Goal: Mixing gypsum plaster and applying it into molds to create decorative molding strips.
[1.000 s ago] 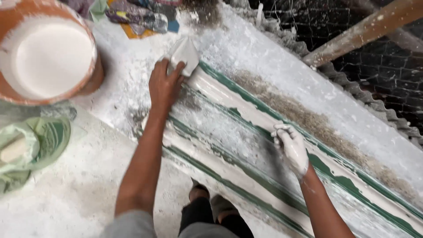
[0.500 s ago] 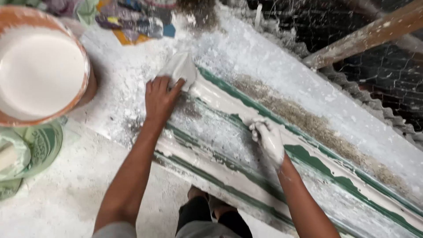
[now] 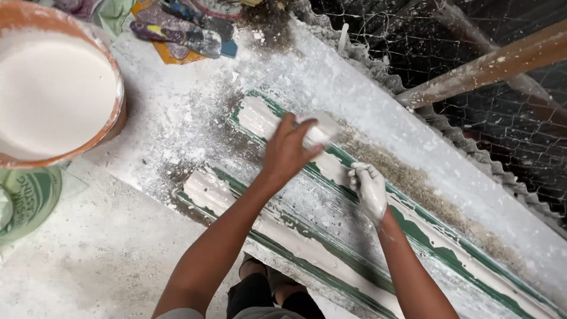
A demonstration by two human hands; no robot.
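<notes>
A long green moulding form (image 3: 413, 236) smeared with white plaster runs diagonally across the white-dusted floor. My left hand (image 3: 287, 150) grips a flat white plaster scraper (image 3: 319, 131) and presses it on the form's upper ridge. My right hand (image 3: 369, 188), coated in white plaster, rests with fingers curled on the form just right of the scraper; whether it holds anything I cannot tell. My feet (image 3: 266, 277) stand below the form.
An orange bucket of white plaster (image 3: 53, 94) stands at the upper left. A green printed sack (image 3: 29, 198) lies below it. Dirty trowels and rags (image 3: 183, 29) lie at the top. Wire mesh and a wooden pole (image 3: 484, 68) border the right side.
My left hand has slid the scraper rightward along the form, away from its upper end, closer to my right hand. The view has shifted left and down.
</notes>
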